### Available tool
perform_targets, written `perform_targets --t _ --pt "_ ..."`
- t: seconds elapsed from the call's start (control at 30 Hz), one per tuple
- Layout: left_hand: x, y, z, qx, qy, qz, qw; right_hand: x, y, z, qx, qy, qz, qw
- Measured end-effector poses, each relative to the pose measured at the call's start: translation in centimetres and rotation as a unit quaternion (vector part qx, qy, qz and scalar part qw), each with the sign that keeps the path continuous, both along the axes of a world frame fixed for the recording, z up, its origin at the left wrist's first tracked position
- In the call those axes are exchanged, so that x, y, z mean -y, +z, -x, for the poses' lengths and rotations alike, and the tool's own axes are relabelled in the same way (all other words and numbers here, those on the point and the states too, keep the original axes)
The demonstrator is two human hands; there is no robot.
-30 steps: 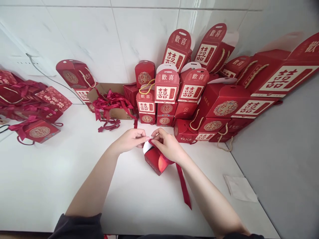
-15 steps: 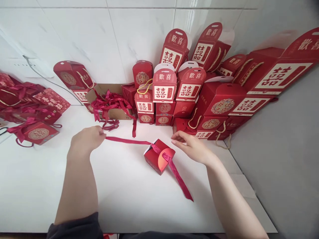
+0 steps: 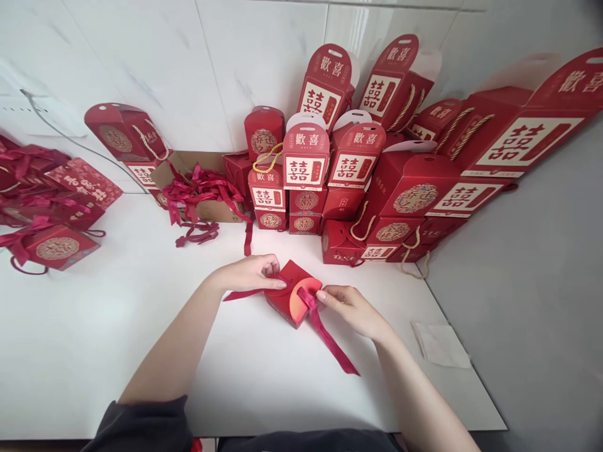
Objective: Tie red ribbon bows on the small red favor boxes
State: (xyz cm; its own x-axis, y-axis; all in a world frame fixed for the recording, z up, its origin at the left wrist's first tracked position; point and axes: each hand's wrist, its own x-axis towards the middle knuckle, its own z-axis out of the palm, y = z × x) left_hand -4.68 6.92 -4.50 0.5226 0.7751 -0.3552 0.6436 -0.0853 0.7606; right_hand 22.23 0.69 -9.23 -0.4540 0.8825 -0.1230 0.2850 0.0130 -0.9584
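A small red gift box stands on the white table in front of me, its curved flaps folded together on top. A dark pink ribbon is threaded through the flaps, one tail trailing toward the lower right and the other out to the left. My left hand is closed at the box's left side, its thumb on the flap by the ribbon and its fingers curled behind. At the right edge, my right hand pinches the box beside the ribbon, thumb and fingers close together.
Stacked red boxes with rope handles line the wall. A cardboard box of loose ribbons stands at the back, with a ribbon coil before it. Finished-looking beribboned boxes sit at left. A white cloth or paper lies at right.
My left hand has let go of the ribbon's outstretched left tail and moved right onto the box. My right hand has come down to the box's right edge. The left flap lies flatter.
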Motion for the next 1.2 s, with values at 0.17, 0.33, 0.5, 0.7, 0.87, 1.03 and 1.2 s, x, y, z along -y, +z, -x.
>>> perform_targets --t 0.17,0.33,0.5,0.7,0.87,1.03,1.2 --pt "0.5 1.4 -0.1 0.029 -0.017 0.035 0.999 0.4 -0.1 0.8 -0.084 0.025 0.057 0.995" --pt "0.2 3.3 1.0 0.028 -0.01 0.057 0.998 0.0 0.1 0.3 -0.176 0.017 0.086 0.981" --pt "-0.4 3.2 3.2 -0.006 0.005 0.052 0.999 -0.4 -0.3 0.1 -0.188 -0.023 0.083 0.978" --pt "0.2 4.3 5.1 -0.001 -0.015 0.065 0.998 -0.8 1.1 -1.0 -0.136 -0.138 -0.024 0.981" --pt "0.9 5.2 4.5 0.152 -0.042 0.024 0.987 -2.0 4.0 -2.1 -0.071 -0.261 -0.205 0.94" --pt "1.4 5.4 2.4 0.236 -0.103 -0.006 0.966 -3.0 7.1 -1.6 -0.119 -0.322 -0.302 0.89" --pt "2.8 7.0 0.6 0.309 -0.007 -0.082 0.948 -3.4 9.1 0.2 -0.241 -0.3 -0.316 0.867"
